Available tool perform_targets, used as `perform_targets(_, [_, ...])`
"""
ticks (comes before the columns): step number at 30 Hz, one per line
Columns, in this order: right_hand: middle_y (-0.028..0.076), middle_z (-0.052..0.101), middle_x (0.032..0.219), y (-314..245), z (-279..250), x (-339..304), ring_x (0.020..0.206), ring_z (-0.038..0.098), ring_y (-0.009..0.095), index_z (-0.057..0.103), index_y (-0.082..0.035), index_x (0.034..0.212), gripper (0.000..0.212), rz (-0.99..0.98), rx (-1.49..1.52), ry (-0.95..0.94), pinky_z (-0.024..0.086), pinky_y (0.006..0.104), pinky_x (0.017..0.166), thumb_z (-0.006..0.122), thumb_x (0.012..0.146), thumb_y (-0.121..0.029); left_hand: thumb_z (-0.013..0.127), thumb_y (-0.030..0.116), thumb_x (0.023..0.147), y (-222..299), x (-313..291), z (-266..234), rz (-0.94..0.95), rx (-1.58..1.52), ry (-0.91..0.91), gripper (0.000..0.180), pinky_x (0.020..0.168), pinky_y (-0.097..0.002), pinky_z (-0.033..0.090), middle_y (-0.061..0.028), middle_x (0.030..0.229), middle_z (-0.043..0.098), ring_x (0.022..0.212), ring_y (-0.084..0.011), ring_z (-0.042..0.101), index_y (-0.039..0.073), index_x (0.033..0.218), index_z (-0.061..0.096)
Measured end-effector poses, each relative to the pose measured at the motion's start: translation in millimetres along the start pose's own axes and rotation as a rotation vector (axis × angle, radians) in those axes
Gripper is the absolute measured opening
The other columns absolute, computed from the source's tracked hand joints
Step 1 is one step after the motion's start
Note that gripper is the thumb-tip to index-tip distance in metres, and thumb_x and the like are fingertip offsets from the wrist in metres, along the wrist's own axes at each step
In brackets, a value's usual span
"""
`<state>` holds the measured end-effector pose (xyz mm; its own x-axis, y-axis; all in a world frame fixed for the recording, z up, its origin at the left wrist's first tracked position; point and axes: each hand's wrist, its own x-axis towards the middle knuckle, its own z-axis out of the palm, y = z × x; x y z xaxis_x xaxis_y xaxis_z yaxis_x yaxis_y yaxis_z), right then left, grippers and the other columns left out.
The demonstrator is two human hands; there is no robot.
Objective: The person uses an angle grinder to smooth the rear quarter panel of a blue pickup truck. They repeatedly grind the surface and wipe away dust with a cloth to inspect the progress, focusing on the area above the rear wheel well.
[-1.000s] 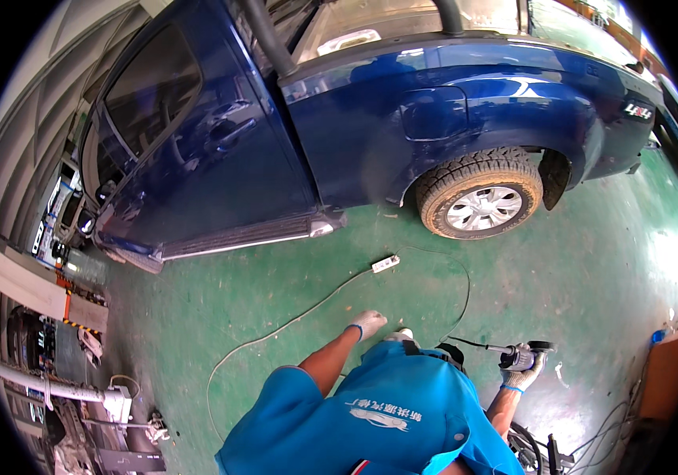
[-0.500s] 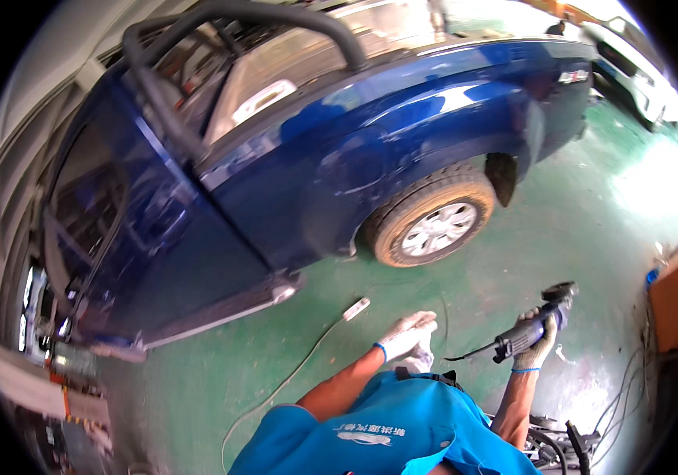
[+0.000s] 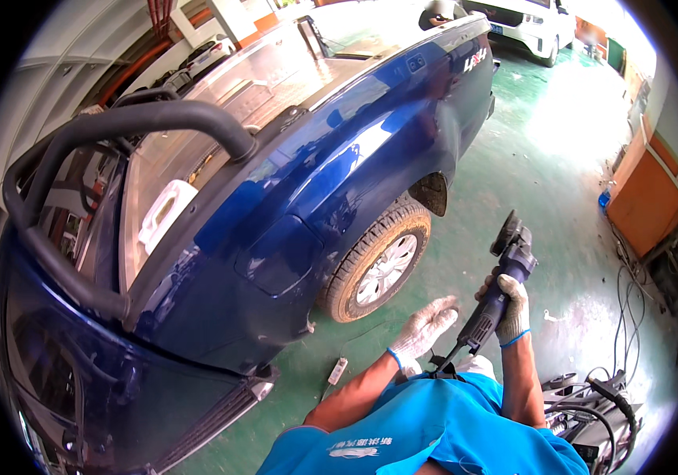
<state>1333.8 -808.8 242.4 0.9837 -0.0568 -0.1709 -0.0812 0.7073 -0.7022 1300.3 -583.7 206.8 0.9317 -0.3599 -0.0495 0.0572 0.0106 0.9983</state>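
My right hand point(image 3: 515, 305), in a white knit glove with a blue cuff edge, grips a dark angle grinder point(image 3: 484, 321) by its body. The grinder tilts upward, its round disc point(image 3: 507, 232) at the top end and its cord end low, near my waist. Left of the grinder's lower end is my left hand point(image 3: 424, 331), gloved the same way. Its fingers are stretched out, slightly blurred, and hold nothing visible. Beyond both hands stands a blue pickup truck point(image 3: 284, 253), whose muddy rear wheel point(image 3: 381, 271) is closest to my left hand.
A white power strip point(image 3: 338, 371) lies on the green floor by the truck's side step point(image 3: 220, 416). A black roll bar point(image 3: 157, 117) and white container point(image 3: 166, 214) are at the truck bed. Loose cables point(image 3: 628, 317) and an orange cabinet point(image 3: 646, 194) are right; a white vehicle point(image 3: 517, 20) stands behind.
My view has turned right and come closer to the truck. The grinder now points more upright in my right hand. My left hand has come nearer to the grinder.
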Motion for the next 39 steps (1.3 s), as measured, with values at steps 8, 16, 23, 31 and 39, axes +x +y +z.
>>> perform_targets(8, [0.013,0.068,0.09,0,65,62,0.073,0.07,0.026,0.056,0.001,0.121,0.048,0.055,-0.231,-0.017,0.062,0.0419,0.071,0.078,0.081,-0.015,0.058,0.027,0.111,40,61,-23,0.052,-0.064,0.109,0.055,0.116,-0.0339,0.042,-0.0137,0.15,0.058,0.137,-0.0194,0.054,-0.002,0.155,0.045])
perform_targets(16, [0.012,0.067,0.086,-12,98,163,0.07,0.07,0.024,0.056,0.002,0.114,0.045,0.122,-0.255,-0.149,0.062,0.0394,0.067,0.079,0.078,-0.013,0.063,0.043,0.104,79,122,-98,0.299,0.919,0.599,0.063,0.119,-0.0448,0.041,-0.0259,0.149,0.056,0.14,-0.0393,0.054,-0.001,0.149,0.052])
perform_targets(23, [0.015,0.067,0.08,-44,77,256,0.065,0.069,0.026,0.059,0.003,0.106,0.039,0.162,-0.24,-0.118,0.06,0.0396,0.065,0.078,0.079,-0.017,0.069,0.039,0.092,175,205,-211,0.206,1.915,0.861,0.081,0.127,-0.0581,0.024,-0.03,0.161,0.04,0.15,-0.0479,0.037,-0.002,0.156,0.042])
perform_targets(31, [0.012,0.069,0.088,-57,30,331,0.07,0.07,0.026,0.058,0.0,0.11,0.041,0.219,-0.191,-0.046,0.062,0.0418,0.068,0.079,0.084,-0.024,0.068,0.044,0.092,175,257,-202,-0.006,1.901,0.922,0.089,0.13,-0.0556,0.016,-0.0263,0.17,0.027,0.158,-0.0443,0.023,0.0,0.161,0.034])
perform_targets(39, [0.011,0.068,0.087,-55,13,357,0.07,0.068,0.026,0.06,-0.002,0.112,0.038,0.252,-0.118,-0.003,0.062,0.0423,0.07,0.079,0.086,-0.023,0.071,0.039,0.093,183,223,-207,-0.032,1.846,1.207,0.085,0.128,-0.0578,0.022,-0.0282,0.166,0.032,0.154,-0.0481,0.029,0.0,0.16,0.036])
